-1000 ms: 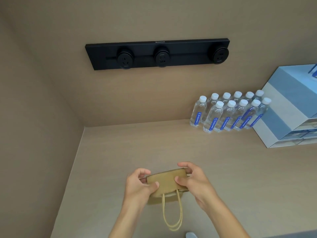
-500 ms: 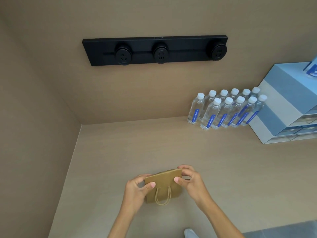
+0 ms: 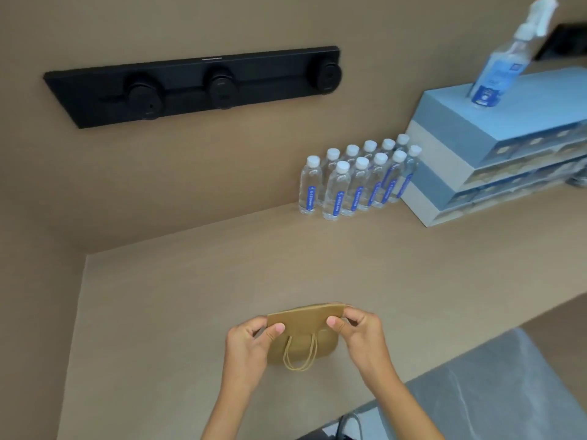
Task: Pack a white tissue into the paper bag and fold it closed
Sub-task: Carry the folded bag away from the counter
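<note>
Brown paper bag (image 3: 303,331) pinched at its folded top between left hand (image 3: 251,344) and right hand (image 3: 360,335).

Black socket strip (image 3: 193,85) on wall; water bottles (image 3: 359,179) beside stacked drawer boxes (image 3: 495,160); spray bottle (image 3: 498,68) on top.

The paper bag (image 3: 305,319) near the front is plain tan-brown, its cord handles (image 3: 300,354) a paler tan. The counter (image 3: 190,296) is beige. Far right, clear bottles (image 3: 355,182) have white caps and blue labels; the stacked boxes (image 3: 476,160) show blue and pale grey bands. The far wall's socket strip (image 3: 193,84) is black.
</note>
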Demonstrator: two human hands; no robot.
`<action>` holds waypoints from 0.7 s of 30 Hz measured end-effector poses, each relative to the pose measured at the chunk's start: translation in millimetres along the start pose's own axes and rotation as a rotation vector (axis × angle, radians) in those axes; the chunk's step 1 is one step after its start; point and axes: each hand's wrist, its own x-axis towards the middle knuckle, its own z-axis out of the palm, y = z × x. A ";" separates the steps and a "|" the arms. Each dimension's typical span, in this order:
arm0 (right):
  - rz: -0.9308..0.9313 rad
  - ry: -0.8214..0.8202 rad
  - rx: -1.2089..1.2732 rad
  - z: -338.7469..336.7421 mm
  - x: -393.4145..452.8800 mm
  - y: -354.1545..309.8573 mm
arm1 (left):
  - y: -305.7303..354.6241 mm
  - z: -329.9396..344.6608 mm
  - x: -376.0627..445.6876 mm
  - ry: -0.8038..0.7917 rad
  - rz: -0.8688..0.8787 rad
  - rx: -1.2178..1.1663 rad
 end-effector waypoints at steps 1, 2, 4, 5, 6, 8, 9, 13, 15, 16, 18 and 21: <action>-0.011 0.028 0.006 -15.2 -4.8 -1.4 | 4.9 13.2 -0.4 -0.034 0.011 -0.005; -0.021 0.059 0.012 -31.9 -9.7 -1.3 | 9.6 28.1 -1.1 -0.070 0.020 -0.012; -0.042 0.128 0.026 -67.8 -19.0 2.1 | 19.5 61.4 -4.0 -0.146 0.035 -0.015; -0.049 0.164 0.034 -87.8 -23.7 4.7 | 24.3 80.7 -6.0 -0.183 0.040 -0.007; -0.054 0.199 0.040 -108.6 -28.3 7.0 | 28.3 101.2 -8.2 -0.219 0.039 0.001; -0.066 0.272 0.041 -153.4 -37.7 12.3 | 36.1 146.4 -12.8 -0.283 0.020 0.007; -0.068 0.312 0.037 -178.3 -42.6 14.7 | 40.4 172.1 -15.4 -0.313 0.010 0.007; -0.071 0.476 0.067 -282.4 -61.1 19.0 | 63.0 285.2 -30.6 -0.466 0.011 0.008; -0.071 0.571 0.064 -333.0 -71.5 20.1 | 74.4 340.7 -37.3 -0.548 0.019 0.011; -0.068 0.617 0.060 -356.5 -77.3 20.1 | 79.9 367.0 -40.4 -0.587 0.023 0.013; -0.075 0.705 0.052 -399.1 -87.7 21.2 | 91.1 416.7 -45.5 -0.670 0.045 0.027; -0.084 0.832 0.024 -454.5 -99.2 25.4 | 104.5 488.4 -50.1 -0.788 0.081 0.033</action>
